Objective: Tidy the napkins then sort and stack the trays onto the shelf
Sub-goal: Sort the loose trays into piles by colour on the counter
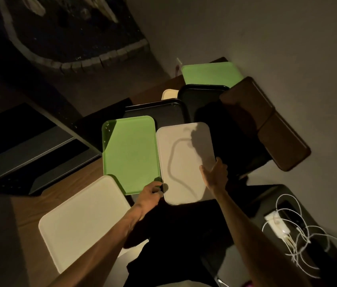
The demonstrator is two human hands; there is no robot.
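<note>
A cream tray (184, 154) lies in the middle of the wooden table. My left hand (150, 193) grips its near left corner, and my right hand (215, 175) holds its right edge. A green tray (131, 150) lies right beside it on the left, touching. Another cream tray (84, 220) sits at the near left. Two black trays (159, 110) (200, 94) lie behind, a second green tray (209, 74) at the far end, and brown trays (267, 125) lean along the right. No napkins are visible.
A dark shelf unit (28, 146) stands to the left of the table. A power strip with tangled white cables (287, 230) lies at the near right. The wall (287, 38) runs close along the right. The light is dim.
</note>
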